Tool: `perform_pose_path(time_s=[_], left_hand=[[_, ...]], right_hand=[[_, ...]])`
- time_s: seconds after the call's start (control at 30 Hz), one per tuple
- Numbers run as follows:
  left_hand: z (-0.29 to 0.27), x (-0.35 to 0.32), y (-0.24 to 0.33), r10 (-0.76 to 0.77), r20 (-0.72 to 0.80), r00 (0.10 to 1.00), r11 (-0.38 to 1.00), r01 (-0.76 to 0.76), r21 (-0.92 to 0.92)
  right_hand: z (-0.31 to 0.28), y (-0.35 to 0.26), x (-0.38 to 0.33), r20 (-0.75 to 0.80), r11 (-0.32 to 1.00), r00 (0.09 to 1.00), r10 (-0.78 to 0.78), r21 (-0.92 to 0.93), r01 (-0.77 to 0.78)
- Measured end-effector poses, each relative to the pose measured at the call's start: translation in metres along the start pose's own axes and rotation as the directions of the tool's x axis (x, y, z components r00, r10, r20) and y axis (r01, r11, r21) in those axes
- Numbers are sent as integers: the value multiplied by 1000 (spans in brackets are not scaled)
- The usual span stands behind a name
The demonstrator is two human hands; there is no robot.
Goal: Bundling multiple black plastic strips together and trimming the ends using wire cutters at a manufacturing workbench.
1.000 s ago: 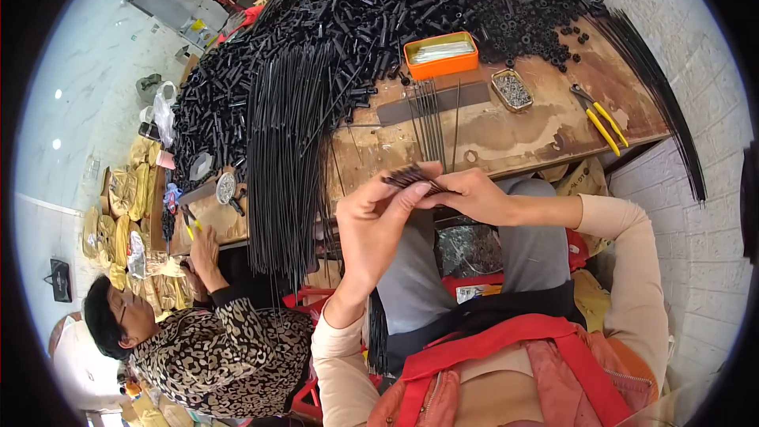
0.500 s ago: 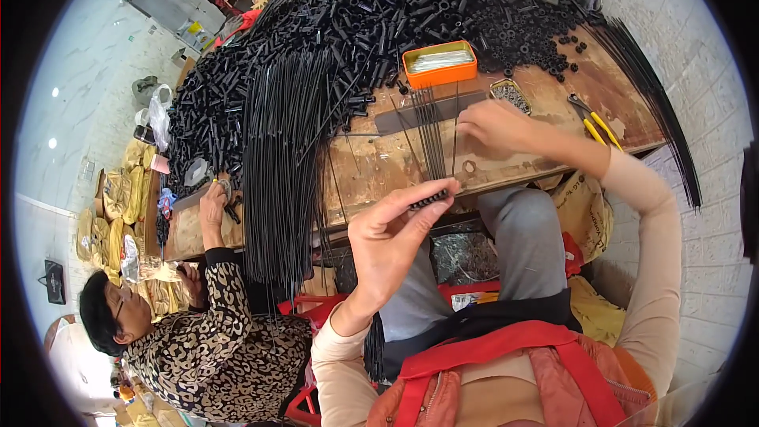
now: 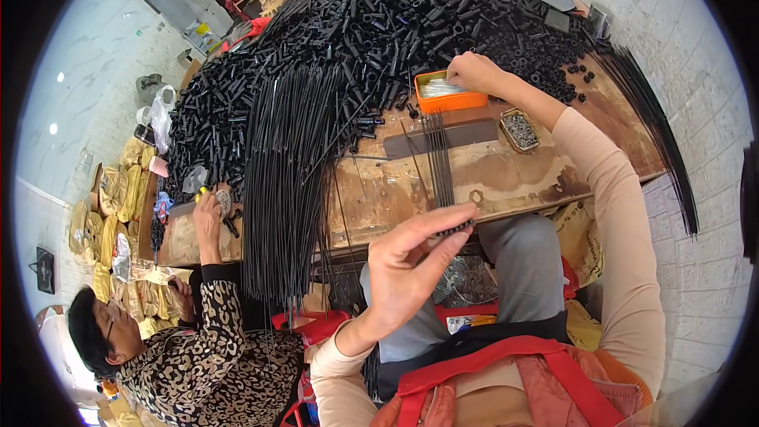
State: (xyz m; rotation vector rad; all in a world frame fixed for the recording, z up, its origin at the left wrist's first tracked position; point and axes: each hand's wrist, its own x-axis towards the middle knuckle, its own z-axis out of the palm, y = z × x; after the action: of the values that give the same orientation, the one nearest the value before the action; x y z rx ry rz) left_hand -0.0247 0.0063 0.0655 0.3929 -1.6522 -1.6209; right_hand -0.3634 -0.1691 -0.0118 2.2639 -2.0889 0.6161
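My left hand (image 3: 411,269) is closed in front of the table edge. Its thumb and forefinger pinch a short black ribbed piece (image 3: 455,229). Several thin black rods (image 3: 439,158) fan out just beyond those fingers across the wood; whether they join the ribbed piece, I cannot tell. Over the right end of an orange tin (image 3: 452,103), my right hand (image 3: 477,74) dips its bent fingers among thin pale silvery sticks (image 3: 439,88). Those fingertips are partly hidden. A flat dark strip (image 3: 403,147) lies under the rods' far ends.
Black tubular parts (image 3: 371,32) heap over the table's back. Long black rods (image 3: 288,190) hang off the front edge at left; more rods (image 3: 652,134) lie at right. A small box of metal bits (image 3: 519,130) sits near the tin. A co-worker (image 3: 198,340) works at left.
My right hand has moved from beside the rods, away from me, to the orange tin. The left hand keeps its pinch. The pliers seen at the right are out of sight.
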Motion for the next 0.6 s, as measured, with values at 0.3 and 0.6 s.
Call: perform_pose_path(time_s=[0.3,0.6], left_hand=[[5,8,13,-110,-179,978,992,97,-79],[-1,13,6,-90,-165,982,996,91,2]], right_hand=[[-112,-131,-114,-244,919,924,-295,192,345],[-135,-194,-202,-318,898,842,-436,-94,430]])
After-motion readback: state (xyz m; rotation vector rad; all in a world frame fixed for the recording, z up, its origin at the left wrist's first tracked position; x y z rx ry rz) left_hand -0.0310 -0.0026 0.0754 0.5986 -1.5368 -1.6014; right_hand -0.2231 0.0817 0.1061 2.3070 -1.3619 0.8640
